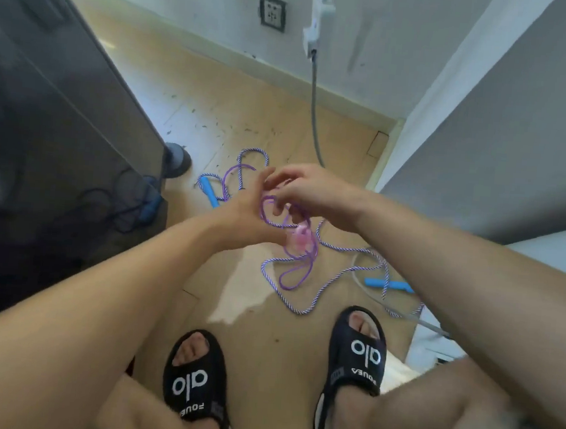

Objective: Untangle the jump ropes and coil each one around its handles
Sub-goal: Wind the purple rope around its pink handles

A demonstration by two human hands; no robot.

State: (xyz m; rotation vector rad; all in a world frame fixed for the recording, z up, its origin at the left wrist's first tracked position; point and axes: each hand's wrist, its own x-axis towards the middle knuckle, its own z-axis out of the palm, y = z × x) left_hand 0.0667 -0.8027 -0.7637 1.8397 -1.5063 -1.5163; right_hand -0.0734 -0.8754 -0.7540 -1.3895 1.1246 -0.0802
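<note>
From the head camera I see both hands meeting above the middle of the wooden floor (265, 331). My left hand (244, 214) has its fingers raised and the purple jump rope (292, 276) looped round them; my right hand (305, 192) pinches that same rope from above, I think between thumb and forefinger, though blur hides the exact grip. A pink handle (298, 241) dangles just beneath the hands. The blue-and-white jump rope (301, 309) sprawls over the floor, one blue handle (209, 191) near the dark cabinet (62, 112) along the floor's left edge, the other blue handle (389, 285) near the right edge, partly behind my right forearm. The wall skirting closes the far edge, a grey cable (315, 115) hanging down it. My black slippers (194, 383) stand at the near edge, with bare floor between them and the ropes.
</note>
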